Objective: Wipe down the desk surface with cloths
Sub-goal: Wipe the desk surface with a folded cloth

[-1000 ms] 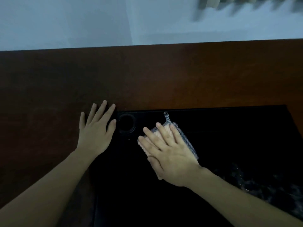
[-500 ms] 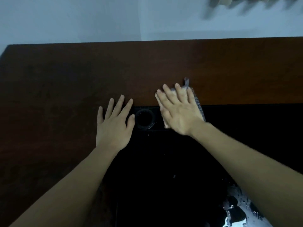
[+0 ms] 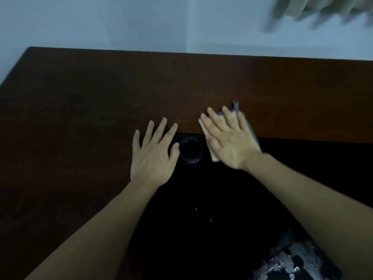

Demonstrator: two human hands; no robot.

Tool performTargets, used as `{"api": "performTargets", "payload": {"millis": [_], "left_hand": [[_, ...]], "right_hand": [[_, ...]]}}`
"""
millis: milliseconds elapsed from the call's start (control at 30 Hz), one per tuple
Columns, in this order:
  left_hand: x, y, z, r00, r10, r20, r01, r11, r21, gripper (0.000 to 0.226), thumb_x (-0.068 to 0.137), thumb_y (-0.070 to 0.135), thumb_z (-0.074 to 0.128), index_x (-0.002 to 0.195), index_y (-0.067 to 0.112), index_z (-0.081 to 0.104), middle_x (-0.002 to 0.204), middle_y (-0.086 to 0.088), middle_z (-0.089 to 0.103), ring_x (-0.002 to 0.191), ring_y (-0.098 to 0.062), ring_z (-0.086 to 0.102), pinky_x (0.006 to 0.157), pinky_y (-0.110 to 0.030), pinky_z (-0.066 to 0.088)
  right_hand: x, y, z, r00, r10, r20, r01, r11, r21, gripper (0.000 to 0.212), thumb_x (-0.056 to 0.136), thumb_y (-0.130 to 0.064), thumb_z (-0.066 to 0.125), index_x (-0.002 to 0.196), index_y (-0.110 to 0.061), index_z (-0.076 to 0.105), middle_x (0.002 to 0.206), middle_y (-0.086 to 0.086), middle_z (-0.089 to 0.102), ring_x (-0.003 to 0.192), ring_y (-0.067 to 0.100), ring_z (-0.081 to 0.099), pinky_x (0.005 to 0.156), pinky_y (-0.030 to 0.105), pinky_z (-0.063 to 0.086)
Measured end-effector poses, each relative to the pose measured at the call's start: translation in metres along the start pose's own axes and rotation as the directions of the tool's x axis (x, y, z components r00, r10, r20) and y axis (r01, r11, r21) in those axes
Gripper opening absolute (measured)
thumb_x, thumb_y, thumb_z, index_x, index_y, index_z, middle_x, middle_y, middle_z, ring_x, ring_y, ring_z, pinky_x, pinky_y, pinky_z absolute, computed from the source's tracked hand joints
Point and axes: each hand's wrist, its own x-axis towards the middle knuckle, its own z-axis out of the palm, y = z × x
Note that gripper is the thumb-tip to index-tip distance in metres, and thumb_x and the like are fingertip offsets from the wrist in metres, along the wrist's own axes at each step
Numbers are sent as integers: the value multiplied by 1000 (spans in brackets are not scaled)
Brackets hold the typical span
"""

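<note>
Brown bench (image 3: 80, 118), pale wall (image 3: 121, 23) behind, black inlaid panel (image 3: 201, 219) at near centre. Left hand (image 3: 153, 158) flat on bench, fingers straight and spread, gripping nothing, thumb just beside round black grommet (image 3: 190, 150) at panel corner. Right of grommet: right hand (image 3: 228, 140) palm-down, fingers straight, pressing cloth (image 3: 252, 131) flat across wood/panel seam. Cloth mostly hidden under hand, mesh edge and loop poking out far right side.

Cloth (image 3: 252, 129) mostly hidden under right hand (image 3: 228, 140). Blurred pale object (image 3: 323, 7), possibly a curtain, cut by top edge. Both forearms run off frame.
</note>
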Motion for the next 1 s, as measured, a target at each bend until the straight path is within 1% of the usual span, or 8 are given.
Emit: {"api": "performTargets", "payload": {"millis": [100,233,333,400,567,700,867,1000], "left_hand": [[-2,-3,0,1000,19,-4,-19,999,-36,54,107,47,22,160,40,15,169,14,0,155,-13,-10,125,-44,-7],[-7,-15,-11,998,9,-55,-22,972,-235,50,109,35,33,159,32,29,167,11,19,155,-9,8,123,-32,0],[-11,-36,-21,995,-46,-91,25,976,-218,49,109,33,35,157,31,32,166,9,24,154,-12,14,124,-35,5],[-15,-53,-25,988,-109,-113,85,976,-201,48,108,33,36,157,31,34,165,9,26,154,-14,14,124,-38,6],[-38,-78,-27,973,-190,-129,168,972,-168,50,107,33,36,157,30,34,166,10,23,155,-13,8,125,-40,1],[-51,-77,-26,978,-168,-122,149,978,-149,52,105,35,34,157,32,32,166,12,19,155,-9,3,124,-36,-4],[-53,-65,-28,982,-125,-141,104,984,-147,51,106,31,37,157,31,32,167,12,19,154,-7,2,124,-34,-5],[-56,-54,-30,980,-159,-121,138,976,-168,53,107,34,35,159,35,25,167,14,13,155,-7,-2,125,-37,-5]], "right_hand": [[21,3,-5,999,-27,31,26,1000,7,58,107,-47,3,159,-36,-20,167,-10,-25,153,28,-26,123,54,-12],[29,-6,-5,990,-132,45,133,991,-17,68,93,-54,-12,159,-37,-18,168,-12,-22,153,28,-25,123,55,-12],[40,-17,-11,970,-234,61,236,971,-27,67,95,-52,-11,159,-37,-16,168,-13,-21,153,26,-25,123,53,-13],[47,-25,-14,933,-353,77,357,933,-45,60,101,-49,-5,159,-38,-16,167,-14,-21,153,23,-25,123,50,-15],[54,-36,-21,799,-590,115,601,790,-124,63,94,-52,-11,156,-41,-18,167,-15,-19,153,20,-25,123,43,-19],[53,-34,-17,832,-548,88,554,828,-86,56,103,-49,-2,157,-42,-16,165,-17,-22,151,17,-29,122,42,-20],[31,-21,-11,936,-349,43,349,937,-12,61,99,-52,-10,158,-41,-15,165,-17,-23,152,19,-28,123,47,-16],[-1,-11,-6,978,-204,54,203,979,19,59,100,-52,-12,157,-39,-20,165,-15,-26,151,21,-31,123,50,-16]]}}
